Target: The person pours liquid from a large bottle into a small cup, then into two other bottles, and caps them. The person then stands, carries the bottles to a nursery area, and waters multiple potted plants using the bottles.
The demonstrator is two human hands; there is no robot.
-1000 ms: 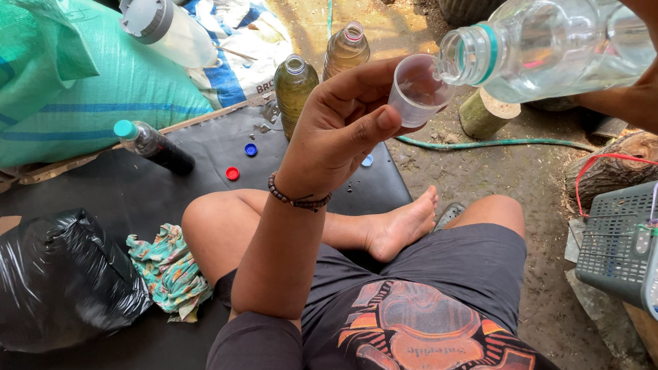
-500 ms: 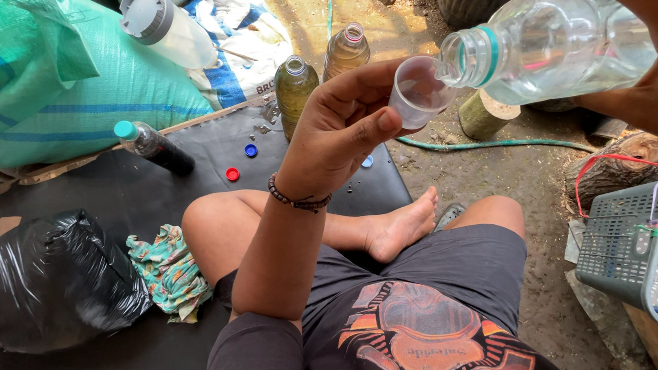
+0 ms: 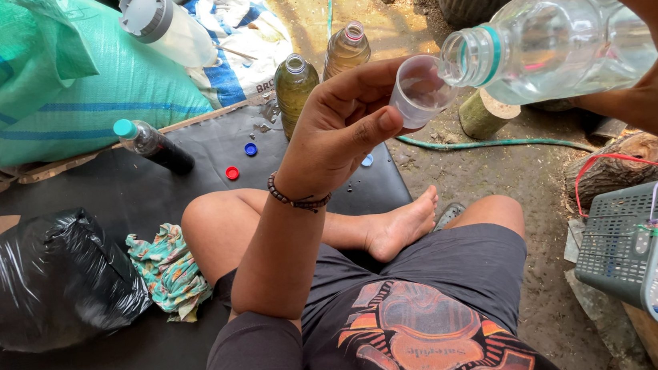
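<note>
While the person sits cross-legged on a black mat [image 3: 201,358], the left hand [image 3: 336,132] holds a small clear cup [image 3: 419,92] up at chest height, thumb and fingers pinched around its wall. The right hand [image 3: 645,42] grips a clear plastic bottle [image 3: 549,47], fingers wrapped round its body, and tips it on its side so the open neck sits right at the cup's rim. A beaded bracelet [image 3: 298,200] circles the left wrist.

Down on the mat, a dark bottle with a teal cap [image 3: 152,144] lies tilted, and a red cap [image 3: 232,172] and a blue cap [image 3: 251,149] sit loose just beside each other. Two bottles of yellowish liquid [image 3: 293,88] stand upright at the mat's far edge. A black plastic bag [image 3: 53,280] sits to the left, with a patterned cloth [image 3: 169,273] touching it. A green sack [image 3: 53,75] lies behind, a grey basket [image 3: 633,248] to the right, and a green hose [image 3: 494,145] runs across the dirt.
</note>
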